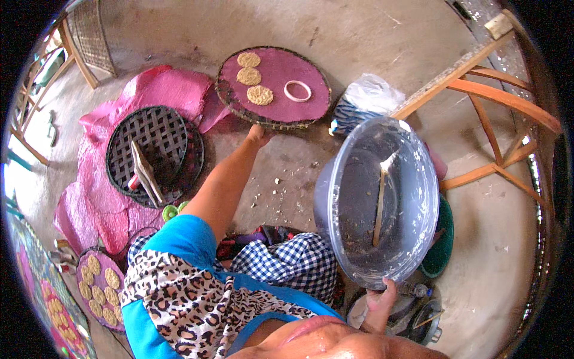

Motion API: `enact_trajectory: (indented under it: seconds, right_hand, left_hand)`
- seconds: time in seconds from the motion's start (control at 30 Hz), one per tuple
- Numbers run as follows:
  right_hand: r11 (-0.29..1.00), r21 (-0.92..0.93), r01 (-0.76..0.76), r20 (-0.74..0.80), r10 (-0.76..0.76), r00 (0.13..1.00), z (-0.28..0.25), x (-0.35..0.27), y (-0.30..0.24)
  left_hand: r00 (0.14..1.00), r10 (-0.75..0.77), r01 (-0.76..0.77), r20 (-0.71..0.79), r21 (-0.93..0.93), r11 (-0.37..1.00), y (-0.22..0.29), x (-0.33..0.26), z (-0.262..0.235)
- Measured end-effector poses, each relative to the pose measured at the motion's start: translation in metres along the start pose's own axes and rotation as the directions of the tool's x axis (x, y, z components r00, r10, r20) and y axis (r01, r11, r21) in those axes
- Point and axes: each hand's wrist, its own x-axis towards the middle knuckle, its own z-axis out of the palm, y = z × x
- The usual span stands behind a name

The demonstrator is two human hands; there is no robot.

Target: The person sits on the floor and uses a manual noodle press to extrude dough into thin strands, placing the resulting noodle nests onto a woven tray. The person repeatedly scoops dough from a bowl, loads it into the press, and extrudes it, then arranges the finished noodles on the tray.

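My left hand (258, 135) reaches forward and is closed on the near rim of a round woven tray (305, 119) lined with pink cloth. Three flat, round, pale-yellow noodle-like cakes (260, 95) lie on its left half, and a pale pink ring (297, 91) lies to the right of them. With my right hand (382, 299) I grip the lower rim of a large grey-blue plastic basin (353, 215), which tilts on its side. A wooden stick (379, 209) rests inside the basin, and whitish smears mark its wall.
A dark lattice basket (146, 122) with flat sticks sits on pink sheets (161, 84) at left. Another tray of several cakes (98, 287) lies lower left. A plastic bag (371, 96) and wooden furniture frame (478, 119) stand right of the tray; a green basin (441, 254) sits behind the grey-blue one.
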Motion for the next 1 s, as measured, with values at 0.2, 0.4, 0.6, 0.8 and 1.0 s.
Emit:
enact_trajectory:
  seconds: [0.2, 0.4, 0.6, 0.8, 1.0]
  right_hand:
    - [0.991, -0.080, -0.105, 0.047, 0.109, 0.993, 0.029, -0.007, 0.011]
    - [0.973, -0.194, -0.125, 0.178, 0.160, 0.971, 0.037, -0.026, 0.008]
    - [0.931, -0.181, -0.318, 0.420, 0.365, 0.831, 0.035, -0.025, 0.036]
    - [0.848, -0.384, -0.366, 0.419, 0.512, 0.750, 0.060, -0.018, 0.074]
    - [0.697, -0.698, -0.164, 0.440, 0.599, 0.669, 0.124, -0.003, 0.061]
  left_hand:
    - [0.941, -0.335, 0.305, 0.048, 0.305, 0.902, 0.074, -0.051, -0.028]
    - [0.851, -0.522, 0.307, -0.061, 0.863, 0.401, 0.129, -0.165, -0.056]
    - [0.751, -0.660, 0.082, -0.016, 0.994, 0.069, 0.171, -0.282, -0.054]
    - [0.908, -0.418, 0.115, -0.014, 0.969, 0.219, 0.213, -0.336, -0.054]
    - [0.963, -0.268, 0.205, 0.038, 0.545, 0.813, 0.247, -0.381, -0.013]
